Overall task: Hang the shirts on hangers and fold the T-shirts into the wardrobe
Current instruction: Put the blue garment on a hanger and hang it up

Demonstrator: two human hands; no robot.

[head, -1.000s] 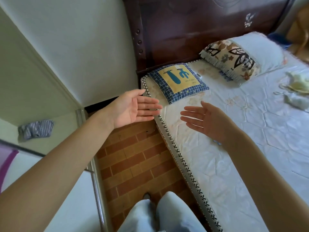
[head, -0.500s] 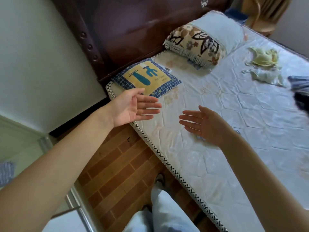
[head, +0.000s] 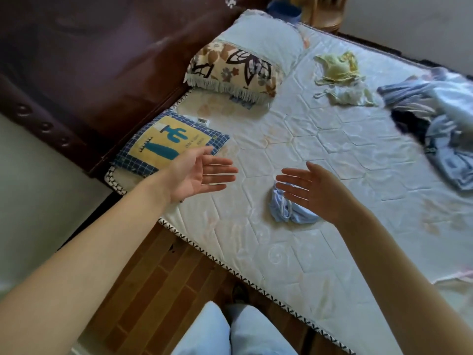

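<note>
Evidently little was done: pile (head: 435, 129) lay unsorted on mattress (head: 332, 155); left hand (head: 197, 175) and right hand (head: 317, 190) hovered above it, fingers straight, empty.

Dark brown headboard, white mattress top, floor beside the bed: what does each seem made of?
Dark brown headboard: probably padded leather or vinyl, given its soft sheen and round studs. White mattress top: quilted, slightly shiny fabric, with stitched hexagon seams. Floor beside the bed: brown, laid in brick-like strips; tile or wood-look, I cannot tell which.
</note>
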